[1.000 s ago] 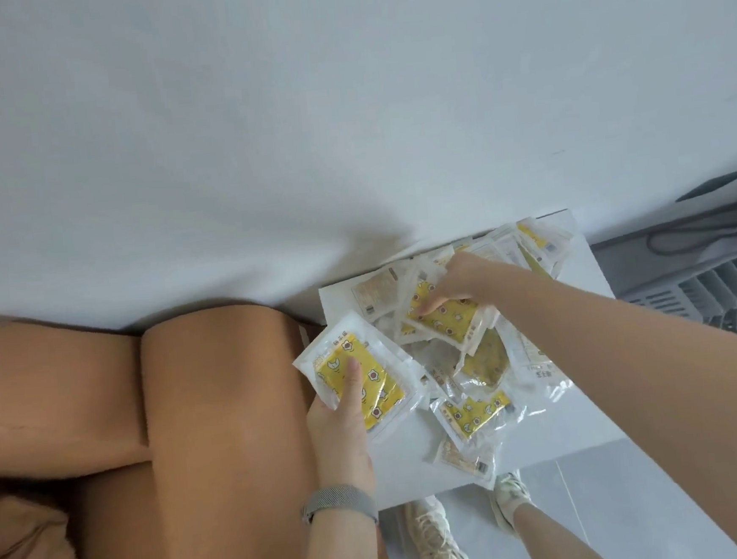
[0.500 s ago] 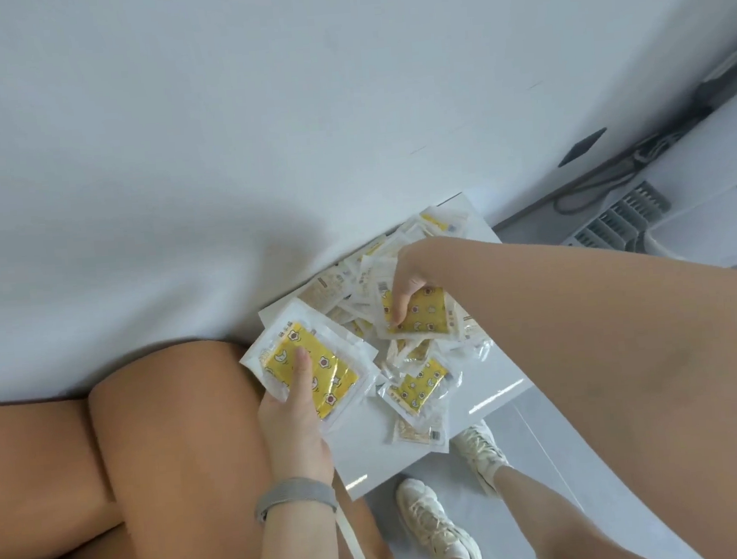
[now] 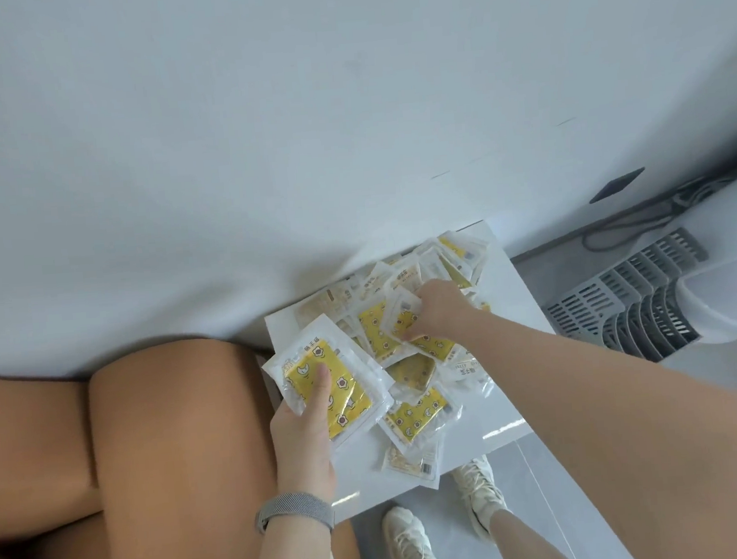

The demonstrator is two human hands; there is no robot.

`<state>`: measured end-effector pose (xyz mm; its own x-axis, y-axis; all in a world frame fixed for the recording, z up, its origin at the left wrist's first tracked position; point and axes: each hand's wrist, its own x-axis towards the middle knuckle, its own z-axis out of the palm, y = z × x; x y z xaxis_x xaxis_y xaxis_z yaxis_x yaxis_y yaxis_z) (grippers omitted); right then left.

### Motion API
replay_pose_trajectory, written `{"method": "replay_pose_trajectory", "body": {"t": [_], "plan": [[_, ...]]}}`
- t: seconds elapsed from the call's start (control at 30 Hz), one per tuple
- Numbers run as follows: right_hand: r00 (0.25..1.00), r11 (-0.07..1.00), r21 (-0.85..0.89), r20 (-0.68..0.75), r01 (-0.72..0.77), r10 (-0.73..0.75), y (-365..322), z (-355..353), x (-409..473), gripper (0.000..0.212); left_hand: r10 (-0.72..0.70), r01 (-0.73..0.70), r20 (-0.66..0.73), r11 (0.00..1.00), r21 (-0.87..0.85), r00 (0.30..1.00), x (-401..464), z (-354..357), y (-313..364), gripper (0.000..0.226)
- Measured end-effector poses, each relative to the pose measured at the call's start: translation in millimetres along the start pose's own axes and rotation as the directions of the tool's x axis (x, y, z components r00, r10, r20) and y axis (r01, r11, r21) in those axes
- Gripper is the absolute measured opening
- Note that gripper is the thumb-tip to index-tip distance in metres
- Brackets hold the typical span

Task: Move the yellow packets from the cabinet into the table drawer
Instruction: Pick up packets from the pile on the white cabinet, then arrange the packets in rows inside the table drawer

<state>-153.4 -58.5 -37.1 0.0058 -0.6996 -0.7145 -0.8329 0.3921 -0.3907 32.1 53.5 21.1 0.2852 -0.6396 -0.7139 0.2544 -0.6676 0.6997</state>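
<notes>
Head view showed gathering under way: a stack of clear-edged yellow plastic packets (image 3: pixel 327 393) was gripped by the left hand (image 3: pixel 302 443), another packet (image 3: pixel 401 321) was pinched by the right hand (image 3: pixel 437 313), and many remained heaped on the white cabinet top (image 3: pixel 492 419), no drawer being visible.

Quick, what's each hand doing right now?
Left hand: holding a stack of yellow packets.
Right hand: pinching one yellow packet from the pile.

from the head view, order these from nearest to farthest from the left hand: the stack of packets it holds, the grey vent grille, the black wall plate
1. The stack of packets, gripped in the left hand itself, thumb on top.
2. The grey vent grille, on the floor to the right, past the white surface.
3. The black wall plate, higher up on the wall at right, farthest.
</notes>
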Motion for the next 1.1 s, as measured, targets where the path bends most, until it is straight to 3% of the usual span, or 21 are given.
{"method": "replay_pose_trajectory", "body": {"t": [0.13,0.23,0.33,0.4,0.47,0.57,0.63,0.7,0.77,0.83,0.97,1.1], "plan": [[1.000,0.999,0.035,0.000,0.013,-0.013,12,-4,-5,0.050,-0.017,0.017,-0.005,1.000,0.016,1.000,0,5,-5,0.068],[1.000,0.976,0.219,0.027,-0.002,-0.004,25,-12,-22,0.042,-0.019,0.019,0.008,0.999,0.044,1.000,-10,14,-1,0.068],[0.999,0.909,0.415,0.012,0.024,-0.032,43,-22,-56,0.053,-0.024,0.021,0.031,0.997,0.073,0.999,-24,25,6,0.059],[1.000,0.812,0.583,-0.020,0.029,-0.021,56,-28,-91,0.045,-0.016,0.009,0.068,0.994,0.106,0.998,-38,34,11,0.036],[0.998,0.690,0.724,-0.058,0.029,0.019,72,-33,-132,0.035,-0.001,-0.015,0.107,0.989,0.148,0.994,-54,43,11,0.029],[0.984,0.495,0.866,-0.146,0.078,0.101,100,-30,-203,0.035,-0.002,-0.050,0.221,0.972,0.229,0.975,-91,54,6,0.065],[0.958,0.346,0.922,-0.240,0.174,0.159,119,-23,-258,0.049,-0.008,-0.094,0.311,0.945,0.312,0.950,-123,55,1,0.073],[0.923,0.185,0.947,-0.302,0.262,0.239,140,-12,-320,0.059,-0.015,-0.160,0.418,0.911,0.380,0.908,-167,55,-6,0.039],[0.897,0.015,0.944,-0.318,0.330,0.308,161,3,-385,0.045,-0.012,-0.235,0.509,0.877,0.418,0.860,-211,55,-17,0.007],[0.863,-0.098,0.922,-0.309,0.375,0.400,183,25,-445,0.026,-0.046,-0.284,0.595,0.847,0.449,0.803,-258,59,-31,0.007],[0.725,-0.252,0.803,-0.292,0.540,0.624,227,85,-555,0.032,-0.159,-0.400,0.746,0.762,0.509,0.647,-346,74,-77,0.010],[0.566,-0.304,0.671,-0.210,0.677,0.797,266,156,-659,0.021,-0.299,-0.546,0.831,0.641,0.539,0.470,-440,85,-139,0.008]]}}
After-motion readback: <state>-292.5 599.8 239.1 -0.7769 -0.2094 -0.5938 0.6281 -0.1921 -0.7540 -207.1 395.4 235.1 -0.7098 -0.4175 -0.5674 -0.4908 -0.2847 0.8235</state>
